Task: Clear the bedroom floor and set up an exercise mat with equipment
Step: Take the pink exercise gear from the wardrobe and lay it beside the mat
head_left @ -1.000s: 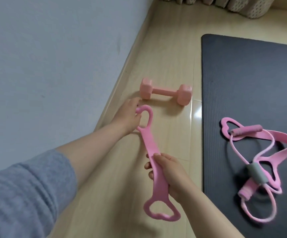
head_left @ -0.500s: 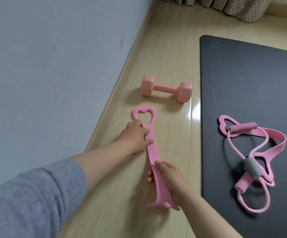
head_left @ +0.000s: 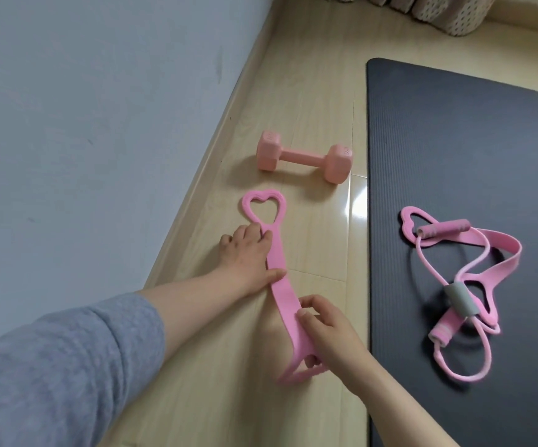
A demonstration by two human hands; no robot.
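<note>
Band: a pink stretch band [head_left: 277,253] with a heart-shaped loop at each end lies lengthwise on the floor [head_left: 309,91], between the wall [head_left: 100,108] and the mat [head_left: 454,140]. Its far heart loop lies flat, just short of the dumbbell. Its near end is lifted slightly off the floor.
Left hand: the left hand [head_left: 248,259] rests on the band just below the far loop, with the grip spread. The fingers point toward the loop and the thumb lies across the strip.
Right hand: the right hand [head_left: 325,337] holds the near part of the band. The grip pinches the strip, with the thumb on top and the fingers curled beneath, beside the near loop.
Dumbbell: a pink dumbbell [head_left: 304,156] lies on the floor beyond the band, close to the mat's left edge but not on it.
Mat: a dark grey mat is spread flat on the floor to the right.
On the mat: a second band [head_left: 503,250] of the same pink is tangled with a pink tube [head_left: 422,262] that has foam handles and a grey sleeve at its middle.
Sleeve: a grey sleeve [head_left: 68,366] covers the left arm and is pushed up the forearm.
Far edge: spotted fabric [head_left: 448,11] hangs down to the floor at the top of the view.
</note>
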